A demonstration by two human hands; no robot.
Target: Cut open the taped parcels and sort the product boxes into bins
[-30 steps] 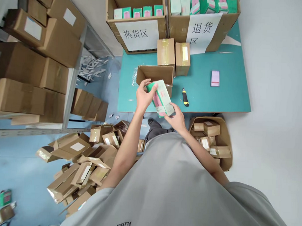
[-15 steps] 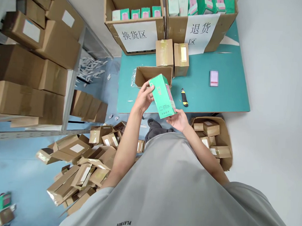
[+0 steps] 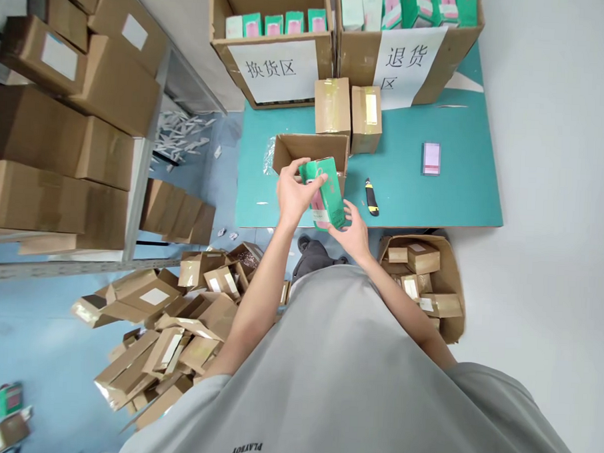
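A green and pink product box is held tilted in front of the table edge. My left hand grips its upper left end, thumb across the front and fingers behind. At the lower right corner, my right hand is closed lightly on the box, with thumb and fingers around the edge. Just behind the box stands an open brown carton, its inside partly hidden by my left hand and the box. To the right of it a black and yellow utility knife lies on the green table.
Two taped cartons stand behind the open one. Two large labelled boxes with green packages line the back. A phone-like rectangle lies at right. Discarded cartons cover the floor at left; a carton bin stands at right.
The product box has been turned about in my hands, from a pale side to a broad green side, and now to green and pink faces. Both hands stay on it.
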